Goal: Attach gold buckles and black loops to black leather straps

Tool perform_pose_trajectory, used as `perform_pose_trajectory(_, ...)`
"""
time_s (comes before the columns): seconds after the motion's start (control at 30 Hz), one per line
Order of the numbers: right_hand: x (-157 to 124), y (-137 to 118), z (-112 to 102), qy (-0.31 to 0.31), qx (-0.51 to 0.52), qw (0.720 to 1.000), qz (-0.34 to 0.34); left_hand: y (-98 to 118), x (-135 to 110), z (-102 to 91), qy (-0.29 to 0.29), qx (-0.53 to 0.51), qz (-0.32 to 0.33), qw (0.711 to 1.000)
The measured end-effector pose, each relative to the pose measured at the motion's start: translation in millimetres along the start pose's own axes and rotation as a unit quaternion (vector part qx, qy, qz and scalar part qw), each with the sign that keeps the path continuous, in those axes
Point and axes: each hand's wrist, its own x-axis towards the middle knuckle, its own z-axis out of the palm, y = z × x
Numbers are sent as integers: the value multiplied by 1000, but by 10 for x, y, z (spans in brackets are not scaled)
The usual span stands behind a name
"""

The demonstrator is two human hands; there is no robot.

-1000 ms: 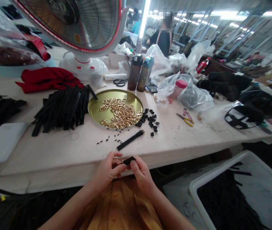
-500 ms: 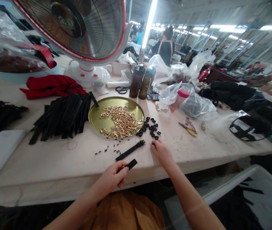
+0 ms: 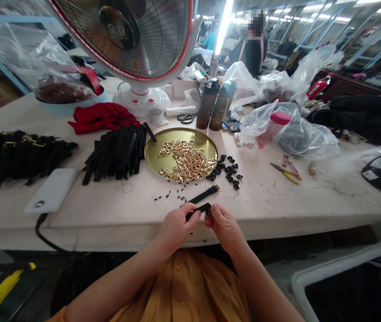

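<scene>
Faintly, lettering (image 3: 116, 30) showed on the fan (image 3: 163, 49), too blurred to read. The left hand (image 3: 177, 224) pinched a black strap (image 3: 203, 208) near the front edge of the table (image 3: 103, 214); the right hand (image 3: 226, 227) pinched a small dark piece (image 3: 208, 212) at its end, the strap lying between the two. Farther back, a gold tray (image 3: 153, 154) held many gold-coloured buckles (image 3: 193, 163); a white bin (image 3: 296, 281) held dark material (image 3: 347, 295)

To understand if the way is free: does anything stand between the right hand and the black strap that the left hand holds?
Nothing visible stands between them: the right hand is at the end of the black strap, which sticks out from the left hand. The buckled strap lies on the table beyond them.
</scene>
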Motion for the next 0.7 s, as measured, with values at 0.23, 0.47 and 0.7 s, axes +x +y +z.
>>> perform_pose_trajectory(0.23, -133, 65, 109, 1, 29, 1000, -3, -97, -172, 0, 25, 5, -19, 999)
perform_pose_trajectory(0.47, -257, 123, 42, 48, -113, 989, -81, -59, -244, -71, -36, 39, -8, 999)
perform_pose_trajectory(0.7, -229, 227, 55, 75, -16, 996, -36, -92, -289, -58, -82, -4, -23, 996)
